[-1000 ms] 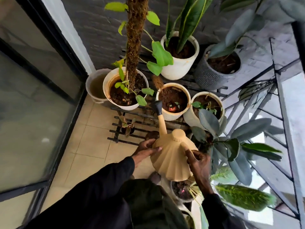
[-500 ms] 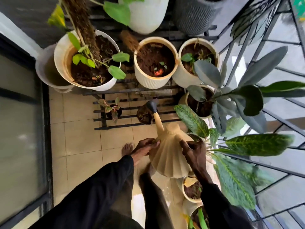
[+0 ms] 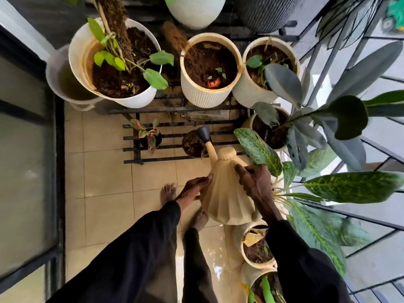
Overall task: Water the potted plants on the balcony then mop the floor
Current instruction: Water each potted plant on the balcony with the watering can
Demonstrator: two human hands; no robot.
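Right hand (image 3: 253, 182) grips the watering can (image 3: 227, 193), fingers curled over its upper right side. Left hand (image 3: 194, 189) lies flat on the can's left side, fingers straight, holding nothing. The can is tilted forward between the two hands, and its dark rose (image 3: 204, 133) sits over a small dark pot (image 3: 191, 147) of soil just ahead of the fingertips. No water stream is discernible.

Left of that, a small pot with reddish leaves (image 3: 148, 136). Farther ahead of the fingers stand a big white pot (image 3: 135, 101) with soil, a moss pole and green leaves, a ribbed cream pot (image 3: 207, 95) with soil and a tiny seedling, and another cream pot (image 3: 247, 90) with soil. A bucket (image 3: 59, 84) at far left; its contents are unclear. Under the right wrist, a cream pot (image 3: 243, 243) with soil and a dry leaf.

The black rack (image 3: 175, 159) edge runs just ahead of the fingertips. Open tile floor (image 3: 105, 182) lies left of the left fingers, up to the glass door (image 3: 21, 149). The railing (image 3: 349, 215) and big leaves crowd the right hand's side. A wet patch (image 3: 216, 259) shows near the feet.

Versus half a second ago: same grip, rose over the same small pot, view slightly closer.
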